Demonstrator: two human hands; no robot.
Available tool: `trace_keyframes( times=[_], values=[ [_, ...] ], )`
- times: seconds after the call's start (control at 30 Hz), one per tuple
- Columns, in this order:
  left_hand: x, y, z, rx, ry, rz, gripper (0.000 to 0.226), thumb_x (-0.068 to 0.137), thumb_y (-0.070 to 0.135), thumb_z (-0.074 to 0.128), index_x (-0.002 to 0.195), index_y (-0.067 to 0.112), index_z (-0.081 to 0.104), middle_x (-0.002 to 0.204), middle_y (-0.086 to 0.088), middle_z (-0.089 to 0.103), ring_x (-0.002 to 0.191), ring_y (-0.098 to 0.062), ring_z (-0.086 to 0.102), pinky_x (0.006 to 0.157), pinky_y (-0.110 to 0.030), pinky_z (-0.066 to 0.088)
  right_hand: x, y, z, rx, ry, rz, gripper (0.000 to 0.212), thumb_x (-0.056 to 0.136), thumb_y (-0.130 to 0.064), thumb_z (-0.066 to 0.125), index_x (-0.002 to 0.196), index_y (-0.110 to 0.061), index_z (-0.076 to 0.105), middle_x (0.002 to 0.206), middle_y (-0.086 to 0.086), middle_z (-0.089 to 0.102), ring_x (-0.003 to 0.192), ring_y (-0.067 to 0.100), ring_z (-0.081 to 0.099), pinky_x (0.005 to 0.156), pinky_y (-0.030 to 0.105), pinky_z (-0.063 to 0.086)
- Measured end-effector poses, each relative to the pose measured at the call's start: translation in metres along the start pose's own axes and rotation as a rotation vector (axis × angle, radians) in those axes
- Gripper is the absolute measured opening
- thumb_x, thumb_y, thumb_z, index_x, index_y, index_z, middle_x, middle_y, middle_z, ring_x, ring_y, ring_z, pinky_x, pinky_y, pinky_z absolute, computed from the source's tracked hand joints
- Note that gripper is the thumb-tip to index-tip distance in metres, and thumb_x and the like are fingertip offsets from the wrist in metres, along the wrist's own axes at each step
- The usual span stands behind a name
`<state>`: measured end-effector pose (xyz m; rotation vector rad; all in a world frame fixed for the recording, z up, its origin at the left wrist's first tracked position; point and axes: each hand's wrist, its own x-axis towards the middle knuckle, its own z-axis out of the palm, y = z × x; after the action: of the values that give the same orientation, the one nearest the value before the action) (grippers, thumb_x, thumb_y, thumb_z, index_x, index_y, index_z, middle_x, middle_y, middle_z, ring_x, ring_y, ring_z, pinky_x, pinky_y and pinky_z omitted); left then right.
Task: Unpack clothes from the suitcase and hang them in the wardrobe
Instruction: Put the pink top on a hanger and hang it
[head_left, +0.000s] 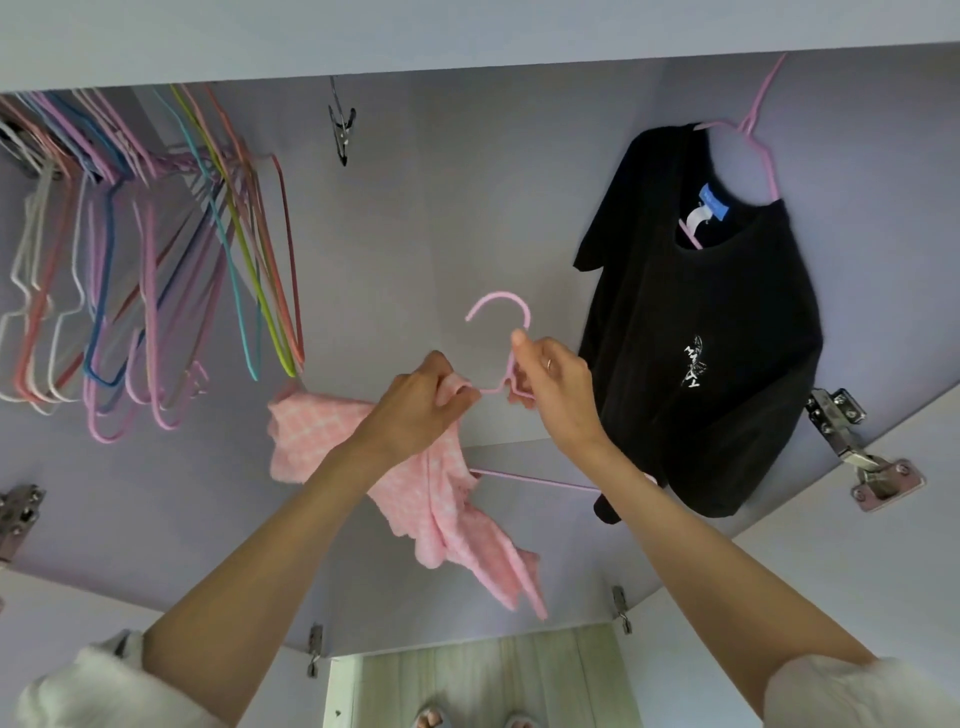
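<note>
I stand at the open wardrobe (415, 234). My left hand (421, 405) grips the collar of a pink checked garment (447, 514) and pulls it over the left shoulder of a pink wire hanger (501, 312). My right hand (556, 384) pinches the hanger's neck just under the hook and holds a bit of pink cloth. The garment hangs down and to the left below my hands; the hanger's bottom bar shows beneath it. A black T-shirt (727, 338) hangs on another pink hanger at the right. The suitcase is out of view.
Several empty coloured wire hangers (156, 270) hang bunched at the upper left. A metal clip (342, 130) dangles at top centre. Door hinges (857, 452) sit at the right and left edges. Wooden floor (493, 675) and my feet show at the bottom.
</note>
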<state>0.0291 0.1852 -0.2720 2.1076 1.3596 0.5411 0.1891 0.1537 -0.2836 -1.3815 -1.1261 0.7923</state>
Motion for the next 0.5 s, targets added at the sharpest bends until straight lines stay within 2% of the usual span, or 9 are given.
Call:
trace_keyframes(
  times=[0.07, 0.17, 0.23, 0.27, 0.33, 0.37, 0.4, 0.43, 0.5],
  values=[
    [0.004, -0.002, -0.002, -0.058, 0.078, -0.025, 0.022, 0.091, 0.027, 0.057, 0.095, 0.013, 0.040, 0.064, 0.002, 0.048, 0.069, -0.026, 0.047, 0.058, -0.025, 0.027, -0.001, 0.000, 0.000, -0.116, 0.104, -0.143, 0.041, 0.089, -0.036, 0.058, 0.076, 0.003, 0.059, 0.077, 0.004, 0.059, 0.075, 0.015, 0.057, 0.076, 0.027, 0.046],
    [0.009, -0.002, -0.011, -0.083, 0.076, -0.014, 0.032, 0.094, 0.021, 0.051, 0.125, 0.016, 0.045, 0.075, 0.003, 0.056, 0.078, -0.023, 0.052, 0.066, -0.017, 0.031, -0.007, 0.008, 0.000, -0.300, 0.282, -0.506, 0.039, 0.088, -0.027, 0.053, 0.059, 0.000, 0.053, 0.062, 0.005, 0.050, 0.062, 0.013, 0.046, 0.063, 0.026, 0.040],
    [0.012, -0.005, -0.016, -0.076, 0.098, -0.005, 0.029, 0.097, 0.019, 0.046, 0.125, 0.016, 0.052, 0.096, -0.001, 0.060, 0.088, -0.019, 0.052, 0.073, -0.014, 0.032, -0.020, 0.021, 0.006, -0.396, 0.200, -0.669, 0.043, 0.088, -0.021, 0.050, 0.049, -0.003, 0.044, 0.047, 0.005, 0.043, 0.046, 0.016, 0.039, 0.050, 0.028, 0.037],
    [0.014, -0.006, -0.019, -0.092, 0.115, -0.008, 0.025, 0.097, 0.020, 0.045, 0.119, 0.015, 0.056, 0.099, -0.002, 0.060, 0.089, -0.021, 0.053, 0.075, -0.016, 0.034, -0.029, 0.028, 0.011, -0.437, 0.104, -0.676, 0.044, 0.088, -0.022, 0.048, 0.048, -0.006, 0.041, 0.045, 0.003, 0.040, 0.042, 0.017, 0.036, 0.046, 0.025, 0.035],
    [0.014, -0.006, -0.023, -0.119, 0.144, -0.027, 0.019, 0.097, 0.025, 0.044, 0.101, 0.013, 0.059, 0.086, -0.004, 0.059, 0.082, -0.025, 0.052, 0.070, -0.021, 0.038, -0.041, 0.042, 0.021, -0.493, -0.108, -0.522, 0.040, 0.088, -0.029, 0.046, 0.055, -0.007, 0.051, 0.053, 0.003, 0.049, 0.046, 0.017, 0.043, 0.050, 0.024, 0.040],
    [0.013, -0.002, -0.024, -0.118, 0.152, -0.046, 0.022, 0.097, 0.029, 0.045, 0.092, 0.012, 0.057, 0.074, -0.003, 0.052, 0.074, -0.024, 0.047, 0.065, -0.021, 0.036, -0.042, 0.049, 0.025, -0.512, -0.182, -0.365, 0.035, 0.090, -0.031, 0.047, 0.071, -0.006, 0.062, 0.069, 0.006, 0.061, 0.057, 0.019, 0.054, 0.059, 0.026, 0.046],
    [0.012, 0.002, -0.027, -0.116, 0.169, -0.070, 0.029, 0.096, 0.035, 0.045, 0.083, 0.010, 0.053, 0.065, -0.001, 0.043, 0.067, -0.021, 0.040, 0.061, -0.022, 0.034, -0.040, 0.053, 0.027, -0.525, -0.250, -0.187, 0.029, 0.092, -0.032, 0.050, 0.096, -0.008, 0.066, 0.096, 0.007, 0.066, 0.078, 0.020, 0.063, 0.072, 0.028, 0.049],
    [0.010, 0.006, -0.030, -0.121, 0.192, -0.094, 0.038, 0.094, 0.041, 0.045, 0.075, 0.009, 0.048, 0.061, 0.001, 0.035, 0.063, -0.019, 0.035, 0.058, -0.023, 0.031, -0.036, 0.054, 0.029, -0.523, -0.325, -0.042, 0.034, 0.092, -0.032, 0.053, 0.120, -0.013, 0.057, 0.120, 0.005, 0.060, 0.100, 0.020, 0.061, 0.085, 0.029, 0.047],
    [0.005, 0.014, -0.038, -0.157, 0.233, -0.138, 0.049, 0.091, 0.052, 0.045, 0.063, 0.013, 0.033, 0.057, 0.003, 0.026, 0.056, -0.014, 0.028, 0.051, -0.021, 0.025, -0.028, 0.051, 0.036, -0.451, -0.463, 0.056, 0.051, 0.091, -0.032, 0.056, 0.137, -0.022, 0.039, 0.138, -0.003, 0.045, 0.121, 0.017, 0.050, 0.098, 0.030, 0.043]
  ],
)
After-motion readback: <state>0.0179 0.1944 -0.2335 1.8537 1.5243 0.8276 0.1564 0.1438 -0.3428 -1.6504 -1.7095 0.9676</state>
